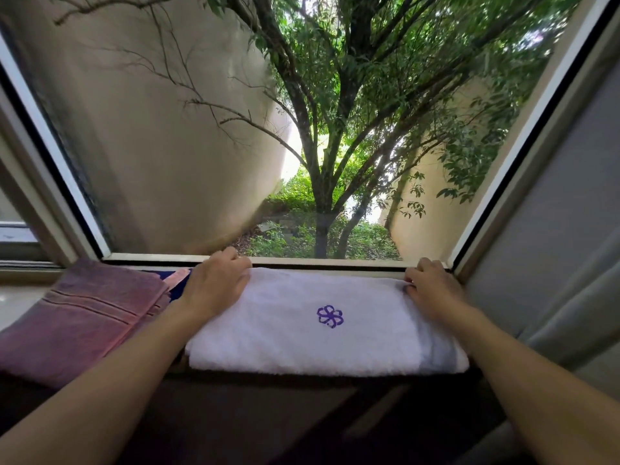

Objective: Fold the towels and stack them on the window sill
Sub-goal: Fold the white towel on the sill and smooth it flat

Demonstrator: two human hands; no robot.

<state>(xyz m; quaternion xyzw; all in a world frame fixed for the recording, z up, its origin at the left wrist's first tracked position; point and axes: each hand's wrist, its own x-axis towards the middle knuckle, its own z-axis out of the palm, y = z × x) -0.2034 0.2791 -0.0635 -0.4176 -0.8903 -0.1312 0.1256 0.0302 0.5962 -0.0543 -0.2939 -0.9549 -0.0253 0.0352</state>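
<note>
A folded white towel (312,333) with a purple flower emblem lies flat on the window sill (20,307), right against the window frame. My left hand (218,283) rests on its far left corner, fingers curled over the back edge. My right hand (432,286) grips the far right corner the same way. A folded pink towel (80,320) lies to the left on the sill, with a dark blue cloth (177,286) showing between the two towels.
The window frame (335,262) and glass run just behind the towels. A grey curtain (553,297) hangs at the right, close to my right forearm. Below the sill's front edge the space is dark.
</note>
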